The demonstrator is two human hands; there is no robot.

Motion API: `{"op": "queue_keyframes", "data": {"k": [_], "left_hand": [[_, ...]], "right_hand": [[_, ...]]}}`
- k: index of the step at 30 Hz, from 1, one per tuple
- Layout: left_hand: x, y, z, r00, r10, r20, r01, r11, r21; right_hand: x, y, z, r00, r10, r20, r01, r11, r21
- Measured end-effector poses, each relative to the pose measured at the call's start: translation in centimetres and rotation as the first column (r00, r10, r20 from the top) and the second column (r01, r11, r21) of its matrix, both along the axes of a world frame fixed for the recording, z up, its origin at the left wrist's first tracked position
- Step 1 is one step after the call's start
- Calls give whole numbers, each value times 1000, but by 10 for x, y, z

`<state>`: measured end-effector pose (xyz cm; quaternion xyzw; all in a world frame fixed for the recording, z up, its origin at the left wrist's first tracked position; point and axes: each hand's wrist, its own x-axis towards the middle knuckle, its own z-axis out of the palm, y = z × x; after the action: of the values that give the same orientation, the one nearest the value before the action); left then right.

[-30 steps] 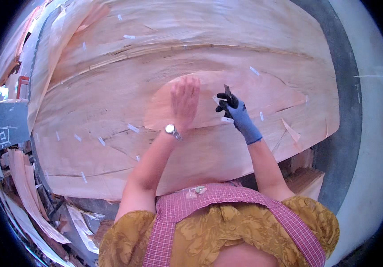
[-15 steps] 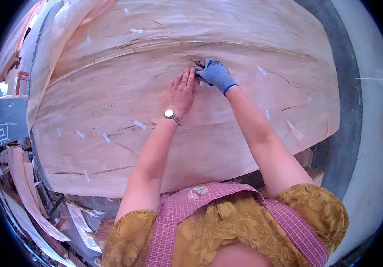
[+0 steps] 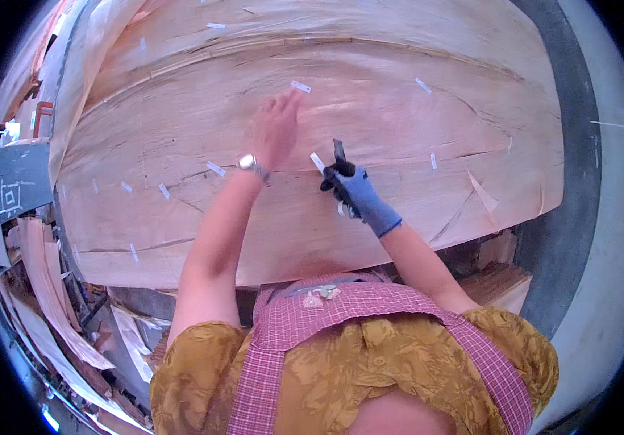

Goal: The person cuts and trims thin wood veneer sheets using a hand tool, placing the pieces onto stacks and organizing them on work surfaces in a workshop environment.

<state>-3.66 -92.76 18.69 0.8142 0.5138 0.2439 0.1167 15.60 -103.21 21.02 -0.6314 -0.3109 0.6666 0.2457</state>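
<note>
My bare left hand (image 3: 274,130), with a watch (image 3: 246,162) on its wrist, is over a large thin wood veneer sheet (image 3: 370,246). Its fingers are stretched out, slightly blurred, with the tips beside a short white tape strip (image 3: 300,86). In a blue glove with dark fingers, my right hand (image 3: 359,192) is closed around a knife (image 3: 339,150) whose dark flat blade points away from me. Another white tape strip (image 3: 317,161) stands at the gloved fingertips; whether they pinch it I cannot tell. Something small and white shows beneath the glove, mostly hidden.
More tape strips (image 3: 215,169) are scattered over the veneer, which has cracks and a raised torn flap (image 3: 482,191). A long ridge (image 3: 283,45) crosses its far part. Veneer scraps (image 3: 40,268) lie at the left, by a dark marked panel (image 3: 13,181). A grey border (image 3: 580,123) runs along the right.
My right hand has drawn back toward me with the knife, away from my left hand. My left hand has shifted slightly left, and a tape strip now shows by its fingertips.
</note>
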Motion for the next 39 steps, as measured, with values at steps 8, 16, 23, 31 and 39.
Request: {"op": "queue_keyframes", "data": {"k": [8, 16, 23, 31, 39], "left_hand": [[11, -131, 4, 980, -188, -72, 186, 982, -23], [-5, -141, -16, 991, -125, 47, 127, 990, -56], [-52, -177, 8, 828, 558, -51, -556, 807, -197], [-62, -178, -3, 824, 566, -18, -553, 799, -238], [-58, -168, -2, 842, 520, -144, -538, 831, -143]], "right_hand": [[-2, -31, -43, 892, 86, 444, -287, 866, 409], [-1, 43, 16, 463, 273, 843, -795, 548, 259], [-95, 102, 6, 681, 631, 371, -730, 548, 409], [-151, 94, -12, 493, 745, 448, -858, 331, 394], [-145, 88, -3, 209, 482, 851, -963, 255, 92]]}}
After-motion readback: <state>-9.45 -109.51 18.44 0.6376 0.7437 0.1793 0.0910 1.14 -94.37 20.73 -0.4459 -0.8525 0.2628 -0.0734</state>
